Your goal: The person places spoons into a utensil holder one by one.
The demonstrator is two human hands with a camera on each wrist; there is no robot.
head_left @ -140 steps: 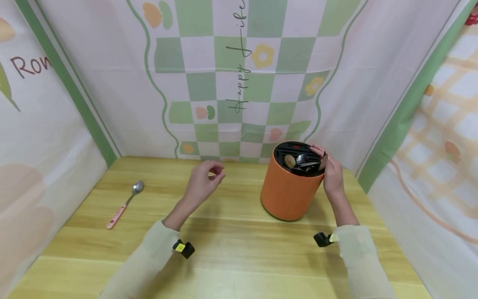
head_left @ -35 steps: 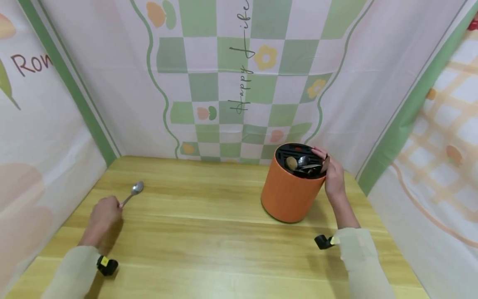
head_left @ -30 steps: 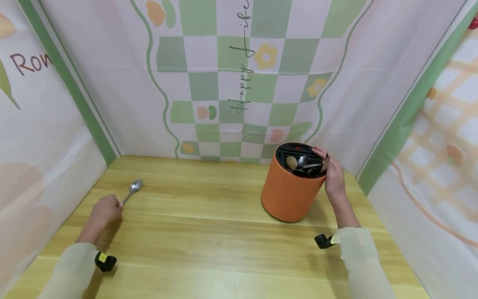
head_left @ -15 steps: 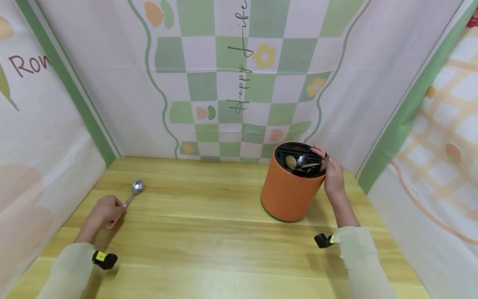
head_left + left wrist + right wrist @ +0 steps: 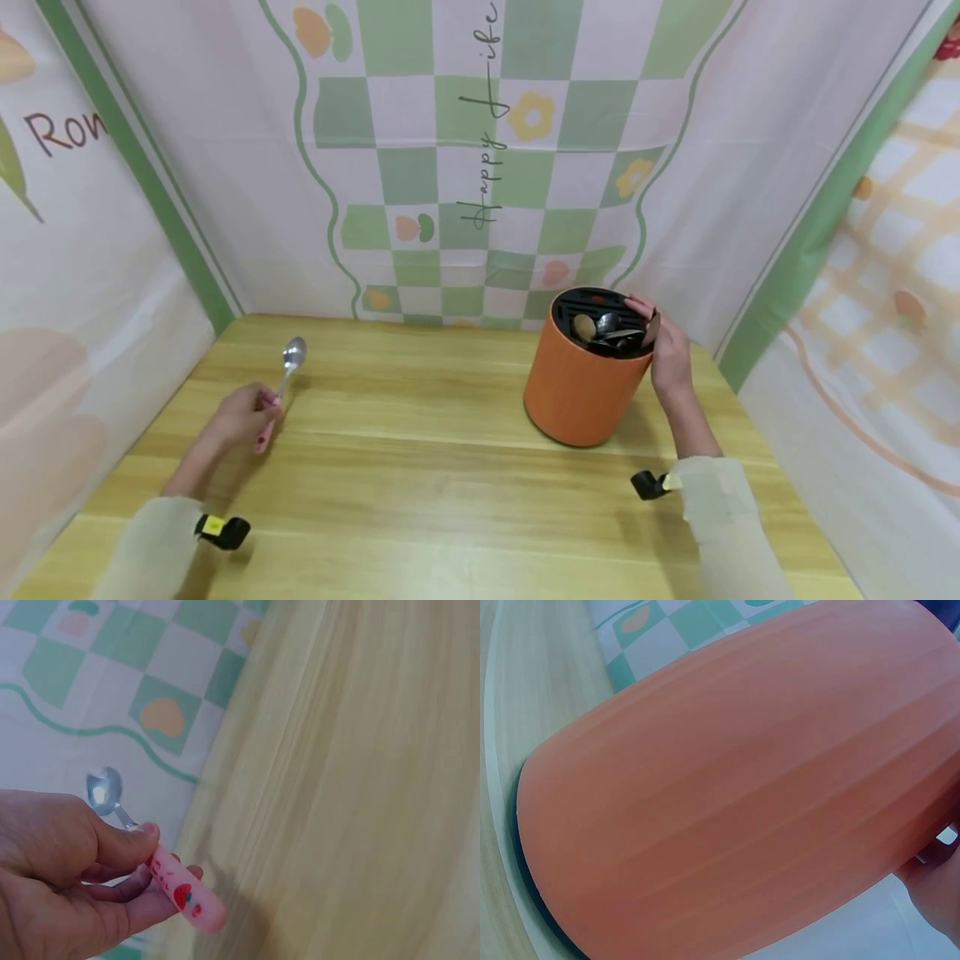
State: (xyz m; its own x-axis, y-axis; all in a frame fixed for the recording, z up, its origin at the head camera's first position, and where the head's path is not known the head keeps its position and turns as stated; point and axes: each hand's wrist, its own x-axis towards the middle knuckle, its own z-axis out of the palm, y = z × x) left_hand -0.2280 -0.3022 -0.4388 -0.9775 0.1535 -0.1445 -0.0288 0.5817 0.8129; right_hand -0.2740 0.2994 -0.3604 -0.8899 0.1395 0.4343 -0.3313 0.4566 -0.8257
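Note:
In the head view my left hand [image 5: 243,414] pinches a spoon [image 5: 294,354] by its pink handle, at the left of the table. The left wrist view shows the thumb and fingers on the handle [image 5: 184,891], which has strawberry prints; the metal bowl points away from the hand. At the right my right hand [image 5: 670,354] grips the upper side of an orange knife-block-style utensil holder [image 5: 585,396], fingertips over its rim. The holder's slotted black top [image 5: 577,304] bears several spoon-like utensils. Its ribbed wall [image 5: 727,787] fills most of the right wrist view and hides much of that hand.
The wood-grain table [image 5: 435,500] lies between both hands. Behind it hangs a checkered cloth [image 5: 457,183], with more patterned cloth at the left and right sides. The holder stands near the back right edge.
My left hand went from mid-table to the spoon on the left, took hold of its handle, and has moved it a little right and up. My right hand stays on the holder.

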